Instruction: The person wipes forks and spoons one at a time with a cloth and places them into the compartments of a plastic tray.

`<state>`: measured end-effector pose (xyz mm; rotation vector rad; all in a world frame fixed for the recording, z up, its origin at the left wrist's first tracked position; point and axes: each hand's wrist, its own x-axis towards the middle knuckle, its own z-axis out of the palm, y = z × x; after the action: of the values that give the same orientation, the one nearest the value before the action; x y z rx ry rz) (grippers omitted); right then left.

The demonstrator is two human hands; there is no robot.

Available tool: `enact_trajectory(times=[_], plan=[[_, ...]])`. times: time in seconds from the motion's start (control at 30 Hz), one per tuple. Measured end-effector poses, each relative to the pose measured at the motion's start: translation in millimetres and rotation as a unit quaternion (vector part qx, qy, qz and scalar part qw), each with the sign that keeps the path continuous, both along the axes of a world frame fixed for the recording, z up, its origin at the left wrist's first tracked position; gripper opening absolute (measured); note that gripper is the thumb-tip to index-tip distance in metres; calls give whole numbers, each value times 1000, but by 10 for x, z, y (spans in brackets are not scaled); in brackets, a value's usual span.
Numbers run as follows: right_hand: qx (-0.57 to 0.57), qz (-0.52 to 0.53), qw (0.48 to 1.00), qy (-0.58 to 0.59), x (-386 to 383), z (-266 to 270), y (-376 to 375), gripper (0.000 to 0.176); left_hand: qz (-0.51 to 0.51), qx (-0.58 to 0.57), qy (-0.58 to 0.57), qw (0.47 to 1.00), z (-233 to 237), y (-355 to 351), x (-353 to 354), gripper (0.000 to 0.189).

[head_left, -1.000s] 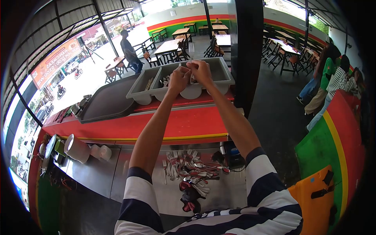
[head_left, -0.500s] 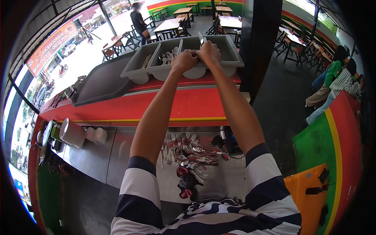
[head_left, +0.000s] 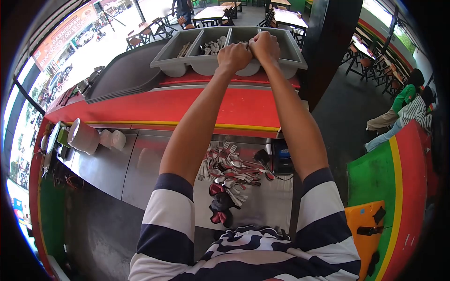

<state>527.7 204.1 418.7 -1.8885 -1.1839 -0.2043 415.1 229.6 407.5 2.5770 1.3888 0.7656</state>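
Note:
My left hand (head_left: 234, 56) is closed over the front of the grey cutlery tray (head_left: 183, 61), fingers curled and pointing away. Right beside it, nearly touching, my right hand (head_left: 265, 47) is closed at the wall between the third and fourth compartments. Whatever either hand grips is hidden by the fingers. Spoons (head_left: 213, 47) lie in the second compartment, and thin pale utensils (head_left: 184, 49) in the first. A bit of cutlery shows between my hands in the third. Below my arms, a heap of forks and spoons (head_left: 232, 164) is spread on the steel counter.
Stacked dark trays (head_left: 124, 70) lie left of the cutlery tray on the red ledge (head_left: 187, 105). A white bucket-like container (head_left: 84, 136) stands at the left. A black-and-red cloth item (head_left: 220, 203) is near my body. A dark pillar (head_left: 330, 51) rises at right; people sit beyond.
Metal cutlery that stuck up from my right hand no longer shows. My right hand has come down toward the tray, and the view has shifted, with the tray higher in the frame.

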Motion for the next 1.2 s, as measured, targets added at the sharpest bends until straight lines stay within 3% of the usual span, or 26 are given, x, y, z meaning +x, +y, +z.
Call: enact_trajectory(times=[0.07,0.1,0.2,0.33,0.43,0.5,0.53,0.57,0.63,0.7,0.73,0.8,0.9,0.97,1.07,1.2], plan=[[91,13,995,-34,-75,-54,-57,23,-20,155,-11,988,-69,-25,11,33],[201,-5,971,-127,-118,-153,-37,26,-24,224,-11,974,-177,-51,-85,31],[224,-16,938,-265,-97,-292,-160,30,-15,340,-66,938,-311,-54,-143,28],[167,26,931,-324,-109,-515,-371,34,-47,370,-105,922,-527,-129,-340,41],[204,30,922,-329,-173,-642,-453,34,-10,371,-68,926,-714,-591,-653,53],[206,34,929,-307,-340,-735,-641,36,-32,304,-44,951,-1004,-807,-915,60],[207,38,932,-297,-453,-825,-789,40,-44,211,-91,972,-1209,-947,-1075,58],[206,84,948,-228,-594,-960,-969,42,-54,112,-138,983,-1464,-1100,-1251,56],[212,207,952,-78,-905,-1400,-1407,42,25,19,-145,989,-2128,-1371,-1704,44],[138,277,950,29,-1300,-1975,-1998,31,151,-56,-221,962,-2918,-1663,-2168,30],[113,356,925,70,-1451,-2432,-2235,30,162,-85,-280,942,-3608,-1664,-2464,31],[-64,432,892,115,-1844,-3167,-2846,40,231,-112,-235,938,-4388,-1917,-2927,36],[-188,484,854,31,-2235,-3688,-3563,62,382,-186,-9,905,-4439,-2262,-3103,39],[-280,491,825,6,-2411,-3850,-3839,74,399,-159,-7,903,-4345,-2435,-3101,41],[-283,491,824,-11,-2444,-4106,-3822,80,431,-118,-23,894,-4333,-2406,-3122,38],[-254,493,832,-3,-2449,-4202,-3761,70,461,-170,-34,870,-4439,-2312,-3065,32]])
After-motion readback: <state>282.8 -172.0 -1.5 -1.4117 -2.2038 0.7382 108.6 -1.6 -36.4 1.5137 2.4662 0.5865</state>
